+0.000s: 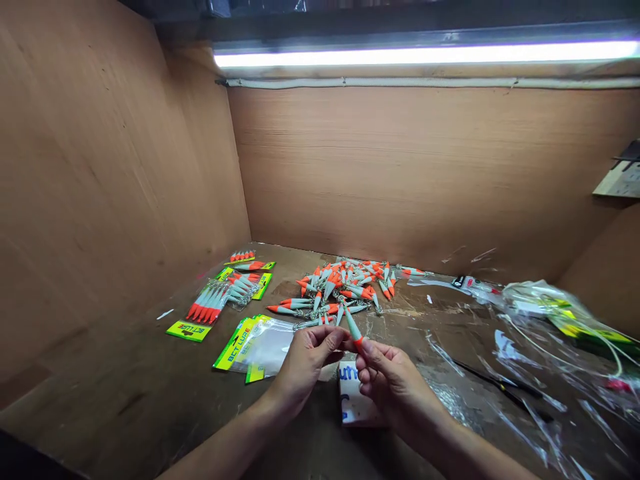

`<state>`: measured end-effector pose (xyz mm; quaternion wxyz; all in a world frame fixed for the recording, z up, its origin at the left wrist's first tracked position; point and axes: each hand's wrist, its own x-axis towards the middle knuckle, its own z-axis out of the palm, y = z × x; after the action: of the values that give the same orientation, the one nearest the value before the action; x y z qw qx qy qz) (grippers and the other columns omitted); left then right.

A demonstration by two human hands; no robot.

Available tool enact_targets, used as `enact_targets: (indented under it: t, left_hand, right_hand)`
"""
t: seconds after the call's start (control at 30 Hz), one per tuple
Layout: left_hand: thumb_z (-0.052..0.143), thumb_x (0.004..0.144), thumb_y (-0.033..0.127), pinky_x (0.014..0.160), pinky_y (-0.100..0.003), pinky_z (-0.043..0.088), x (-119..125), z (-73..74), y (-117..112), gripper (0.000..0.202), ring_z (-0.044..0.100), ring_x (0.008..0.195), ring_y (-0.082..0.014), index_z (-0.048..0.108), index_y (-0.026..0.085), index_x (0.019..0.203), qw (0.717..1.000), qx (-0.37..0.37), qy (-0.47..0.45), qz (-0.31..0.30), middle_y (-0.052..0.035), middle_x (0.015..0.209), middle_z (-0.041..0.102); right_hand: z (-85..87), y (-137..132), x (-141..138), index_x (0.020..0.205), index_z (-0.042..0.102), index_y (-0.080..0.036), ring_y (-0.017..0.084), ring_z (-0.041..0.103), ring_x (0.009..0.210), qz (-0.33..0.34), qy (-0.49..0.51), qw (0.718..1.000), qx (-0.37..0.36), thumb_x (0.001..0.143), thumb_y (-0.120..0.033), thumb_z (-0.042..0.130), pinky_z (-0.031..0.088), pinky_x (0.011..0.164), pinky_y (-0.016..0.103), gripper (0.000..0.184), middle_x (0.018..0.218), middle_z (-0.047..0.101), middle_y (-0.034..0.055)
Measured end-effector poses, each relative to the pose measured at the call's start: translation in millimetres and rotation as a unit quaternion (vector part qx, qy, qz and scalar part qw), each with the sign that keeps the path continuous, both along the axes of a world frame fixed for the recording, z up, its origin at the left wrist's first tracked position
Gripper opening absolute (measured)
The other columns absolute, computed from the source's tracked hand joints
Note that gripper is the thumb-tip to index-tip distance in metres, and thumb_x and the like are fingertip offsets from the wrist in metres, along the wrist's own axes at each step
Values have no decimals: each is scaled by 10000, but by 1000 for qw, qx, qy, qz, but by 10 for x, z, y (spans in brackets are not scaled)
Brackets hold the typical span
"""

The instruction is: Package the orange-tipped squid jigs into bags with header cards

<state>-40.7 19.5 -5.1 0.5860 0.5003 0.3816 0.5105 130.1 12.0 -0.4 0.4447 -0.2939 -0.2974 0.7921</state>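
Observation:
My right hand (393, 377) pinches a fishing lure (353, 327) by its orange end. The lure's pale green body points up and away, its hook end toward the pile. Beside it, my left hand (313, 353) has thumb and finger pressed together close to the lure; what lies between them is hidden. Below both hands is a white block with blue writing (350, 393), partly covered by my right hand. Just beyond my fingers spreads a heap of orange and pale green lures (345, 283). Left of my left hand lie clear bags with yellow-green headers (235, 350).
Filled lure packets (205, 307) lie at the left. A dark cutting tool (500, 383), plastic scraps (510, 350) and a heap of plastic packaging (545, 300) lie on the right. Wooden walls (400, 167) enclose the worktop under a tube light (425, 55).

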Motion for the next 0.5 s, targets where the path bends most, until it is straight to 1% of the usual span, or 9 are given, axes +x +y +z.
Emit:
enact_targets:
  t: [0.1, 0.2, 0.23, 0.3, 0.33, 0.37, 0.43, 0.47, 0.5]
  left_hand:
    - [531, 949, 570, 829, -342, 513, -6, 32, 10, 498, 678, 903, -235, 743, 119, 967, 998, 0, 41, 37, -117, 936, 747]
    - [364, 992, 612, 837, -373, 515, -15, 91, -22, 602, 682, 938, -260, 731, 135, 987, 987, 42, 141, 59, -123, 968, 742]
    - [374, 989, 608, 867, -385, 509, -17, 104, -45, 574, 673, 979, -266, 722, 153, 1031, 977, 74, 191, 56, -118, 1015, 736]
    - [523, 925, 613, 957, -422, 480, -15, 102, -97, 509, 629, 1105, -287, 668, 207, 1195, 940, 151, 306, 26, -104, 1171, 696]
    - [634, 847, 624, 1009, -453, 453, -12, 83, -121, 589, 594, 1171, -306, 615, 234, 1288, 914, 188, 361, 1, -101, 1257, 658]
    - [738, 747, 628, 1056, -487, 419, -10, 52, -141, 751, 555, 1227, -327, 549, 255, 1372, 886, 220, 407, -23, -103, 1330, 614]
    - [865, 587, 586, 1106, -537, 367, -6, -31, -159, 1047, 500, 1288, -357, 418, 272, 1481, 841, 262, 469, -60, -113, 1413, 547]
    - [890, 564, 541, 1111, -545, 361, -5, -75, -158, 1108, 492, 1295, -359, 373, 274, 1507, 827, 273, 487, -71, -116, 1427, 533]
    - [897, 571, 488, 1106, -542, 370, -3, -115, -151, 1116, 495, 1291, -354, 347, 277, 1519, 818, 279, 497, -75, -117, 1431, 530]
  right_hand:
    - [44, 12, 52, 1001, 742, -80, 45, 535, 544, 11, 11, 1000, -4, 780, -405, 837, 467, 521, 144, 404, 700, 616, 4]
    - [122, 98, 216, 1060, 737, -113, 50, 541, 571, 31, -5, 999, 6, 813, -414, 805, 474, 563, 159, 395, 741, 617, 5]
    - [154, 146, 311, 1078, 736, -125, 56, 545, 587, 31, -29, 999, 25, 820, -429, 794, 477, 584, 170, 404, 763, 624, 10]
    - [211, 251, 573, 1081, 742, -150, 80, 557, 635, 7, -126, 986, 105, 832, -468, 767, 477, 627, 202, 405, 809, 641, 24]
    - [229, 294, 735, 1067, 750, -165, 100, 567, 672, -12, -199, 966, 163, 838, -481, 753, 473, 649, 220, 391, 836, 653, 32]
    - [237, 323, 910, 1047, 761, -182, 122, 576, 712, -35, -287, 930, 228, 849, -482, 736, 466, 672, 237, 360, 853, 661, 36]
    - [216, 317, 1255, 1000, 784, -220, 162, 587, 772, -62, -469, 811, 345, 868, -449, 715, 447, 704, 269, 273, 863, 672, 39]
    - [188, 282, 1400, 977, 793, -238, 171, 587, 769, -64, -537, 750, 380, 884, -427, 698, 436, 700, 277, 231, 840, 668, 35]
    - [149, 232, 1511, 964, 796, -255, 175, 588, 759, -53, -583, 705, 402, 898, -405, 682, 428, 691, 280, 200, 823, 664, 29]
